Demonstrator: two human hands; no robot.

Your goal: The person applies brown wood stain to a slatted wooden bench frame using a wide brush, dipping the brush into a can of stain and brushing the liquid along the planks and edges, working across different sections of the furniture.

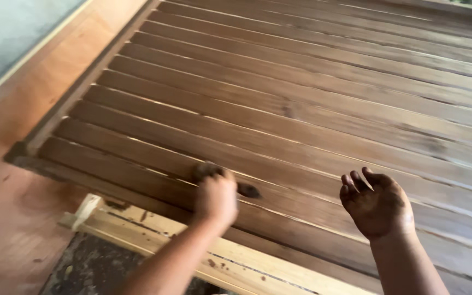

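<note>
While the left hand (pixel 216 198) is clenched around a dark rag (pixel 210 170) pressed onto a slat (pixel 137 164) near the panel's (pixel 301 109) lower left corner, the staining seems mid-stroke; the next pass would call for steady pressure along the grain. The stained right hand (pixel 377 205) hovers released, fingers loosely curled, holding nothing, and a pale wood strip (pixel 154 232) lies just below.

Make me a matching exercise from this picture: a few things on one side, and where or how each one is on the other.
Things:
1. left hand
2. right hand
3. slatted wooden panel
4. pale wooden strip

States:
A. open, stained dark, palm up
B. lies under the panel's near edge
C. closed around a dark rag
D. reddish-brown boards

Pairs: 1-C, 2-A, 3-D, 4-B
</note>
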